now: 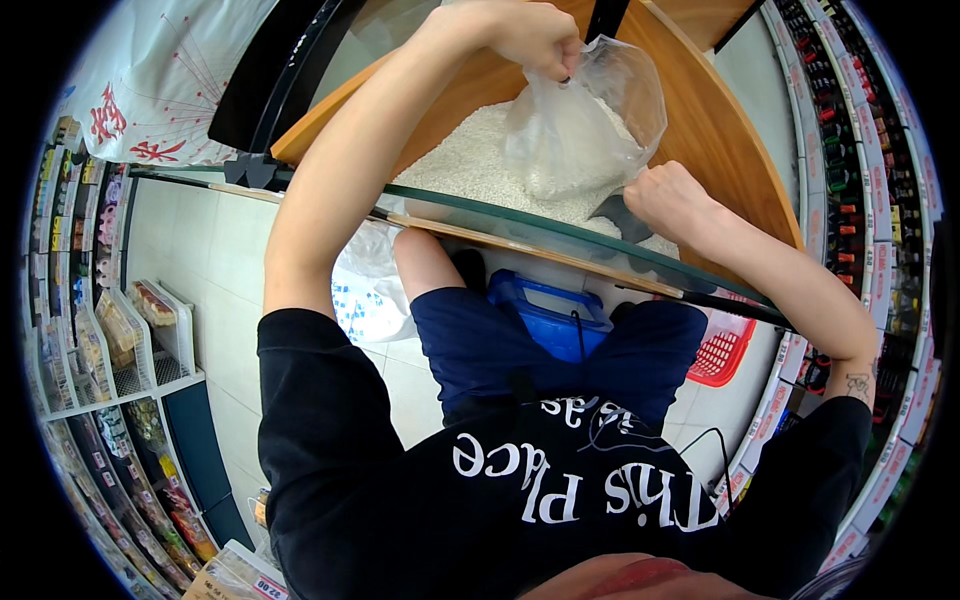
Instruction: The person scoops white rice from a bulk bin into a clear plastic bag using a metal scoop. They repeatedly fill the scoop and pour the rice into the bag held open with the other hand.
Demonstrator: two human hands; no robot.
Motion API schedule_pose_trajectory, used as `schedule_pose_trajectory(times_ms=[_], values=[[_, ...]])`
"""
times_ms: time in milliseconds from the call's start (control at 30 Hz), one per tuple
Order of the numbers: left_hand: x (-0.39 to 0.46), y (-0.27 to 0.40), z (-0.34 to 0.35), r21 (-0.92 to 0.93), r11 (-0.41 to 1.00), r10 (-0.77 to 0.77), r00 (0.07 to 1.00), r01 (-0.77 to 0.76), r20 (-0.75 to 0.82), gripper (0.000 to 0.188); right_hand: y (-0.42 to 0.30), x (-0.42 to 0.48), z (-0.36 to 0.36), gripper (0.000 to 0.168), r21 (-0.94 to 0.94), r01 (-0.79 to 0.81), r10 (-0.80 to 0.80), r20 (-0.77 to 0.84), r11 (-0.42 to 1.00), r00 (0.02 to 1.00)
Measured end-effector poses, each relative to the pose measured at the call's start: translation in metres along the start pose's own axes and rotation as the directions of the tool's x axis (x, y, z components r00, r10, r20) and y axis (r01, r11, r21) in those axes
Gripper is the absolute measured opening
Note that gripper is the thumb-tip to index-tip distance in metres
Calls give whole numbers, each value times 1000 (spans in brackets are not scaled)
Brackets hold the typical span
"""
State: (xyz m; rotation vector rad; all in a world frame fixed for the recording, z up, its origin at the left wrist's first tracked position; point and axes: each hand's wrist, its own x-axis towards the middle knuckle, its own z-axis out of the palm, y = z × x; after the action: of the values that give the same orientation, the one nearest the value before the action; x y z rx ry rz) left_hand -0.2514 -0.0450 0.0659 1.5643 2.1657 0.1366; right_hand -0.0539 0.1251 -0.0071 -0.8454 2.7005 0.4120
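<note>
A clear plastic bag (pixel 585 135) with white rice in its lower part rests on loose rice (pixel 465 150). That rice lies in a wooden bin (pixel 727 142). My left hand (pixel 540 41) pinches the bag's upper edge on the far side. At the bag's near right edge, my right hand (pixel 667 199) is closed on the plastic. The bag's mouth gapes between both hands. Below my right hand, a dark grey object (pixel 622 217) lies on the rice, partly hidden; its kind is unclear.
A glass panel (pixel 525 221) crosses between my body and the rice, under both forearms. A blue plastic container (pixel 551 315) sits between my knees. A red basket (pixel 724 352) stands right. Stocked shelves (pixel 855 187) line the right; food shelves (pixel 112 360) line the left.
</note>
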Motion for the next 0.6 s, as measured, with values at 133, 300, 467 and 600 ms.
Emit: schedule_pose_trajectory(times_ms=[133,300,467,600], values=[[2,1,0,6,1000,-10,1000,10,9,23,-3,4,0,10,138,15,5,-148,990,989],[0,2,0,22,999,-30,999,30,-15,23,-4,7,-13,17,329,-59,139,-225,942,964],[-3,4,-2,20,1000,-5,1000,5,-3,23,4,10,-29,20,537,-142,287,-196,832,938],[1,2,1,26,999,-20,1000,20,-16,23,17,7,-42,24,640,-204,364,-127,741,923]])
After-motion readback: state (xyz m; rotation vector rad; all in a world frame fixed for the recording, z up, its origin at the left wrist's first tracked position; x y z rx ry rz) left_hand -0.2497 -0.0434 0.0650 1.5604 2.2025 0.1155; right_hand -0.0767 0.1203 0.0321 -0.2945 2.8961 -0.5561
